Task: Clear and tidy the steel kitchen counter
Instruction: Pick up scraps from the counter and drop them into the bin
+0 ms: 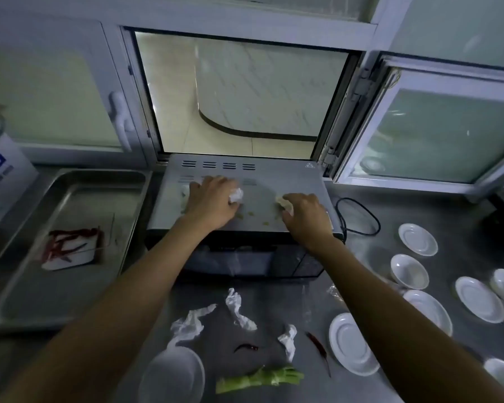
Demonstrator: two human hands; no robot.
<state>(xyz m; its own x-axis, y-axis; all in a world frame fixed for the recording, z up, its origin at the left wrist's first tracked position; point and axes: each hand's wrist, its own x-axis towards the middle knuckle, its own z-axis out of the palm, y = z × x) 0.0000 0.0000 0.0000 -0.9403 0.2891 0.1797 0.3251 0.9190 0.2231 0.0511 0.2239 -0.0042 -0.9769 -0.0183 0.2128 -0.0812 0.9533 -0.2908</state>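
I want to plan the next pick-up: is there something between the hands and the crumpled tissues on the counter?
Nothing visible blocks them. Both hands, left hand and right hand, rest on the grey microwave oven; the crumpled white tissues lie exposed on the steel counter before it.

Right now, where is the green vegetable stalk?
In the head view, the green vegetable stalk lies on the steel counter near the bottom edge, between the person's forearms, just below a crumpled tissue and a dried red chili.
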